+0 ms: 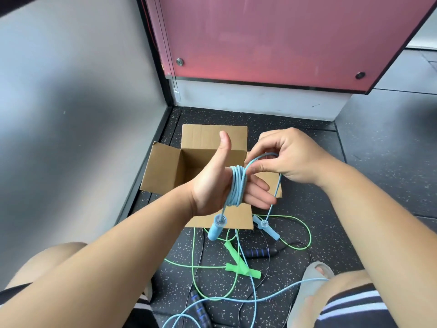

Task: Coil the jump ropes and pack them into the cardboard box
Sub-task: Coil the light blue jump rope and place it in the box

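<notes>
A light blue jump rope point(237, 185) is wound in several turns around my left hand point(217, 183), whose palm faces up with the thumb raised. One blue handle point(216, 227) hangs below that hand. My right hand point(287, 158) pinches the rope's free length just right of the coil, and the second blue handle point(269, 229) dangles from it. Both hands are above the open cardboard box point(165, 169), which looks empty where its inside shows. On the floor lie a green rope with green handles point(238, 263) and a black rope with dark blue-striped handles point(257, 252).
A grey wall stands at the left and a pink panel point(272, 39) at the back. The floor is dark speckled rubber point(319, 233). More light blue rope point(236, 298) trails across it toward my knees. A grey sandal point(314, 275) is at lower right.
</notes>
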